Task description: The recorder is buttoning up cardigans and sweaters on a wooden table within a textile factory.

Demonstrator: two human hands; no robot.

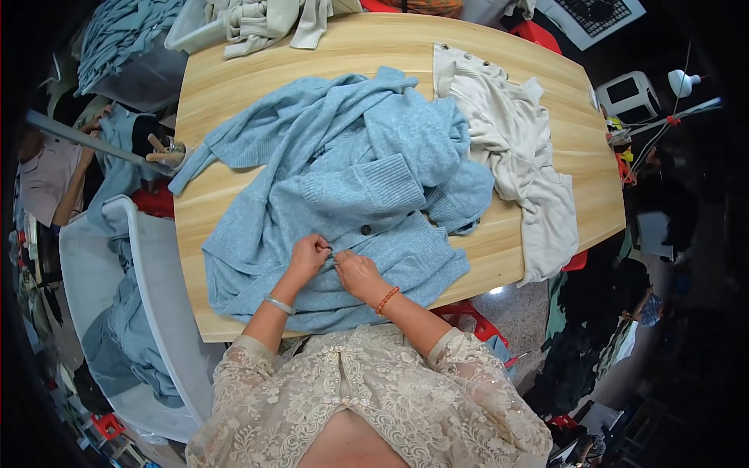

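Note:
A light blue knitted cardigan [265,210] lies bunched across the wooden table [398,47], its sleeve stretching toward the left edge. Dark buttons show along its front, among them a button [366,230] just beyond my hands. My left hand [310,256] pinches the cardigan's front edge, with something small and dark at the fingertips, perhaps a button. Close beside it, my right hand [356,274] is closed on the same edge, fingertips nearly touching the left ones. Exactly what lies between the fingers is too small to make out.
To the right of the cardigan lies a cream buttoned knit garment [519,148]. A white bin [144,288] with blue garments stands at the left. More cream knits [269,23] fill a tray at the far edge. Another person [58,175] handles blue fabric at far left.

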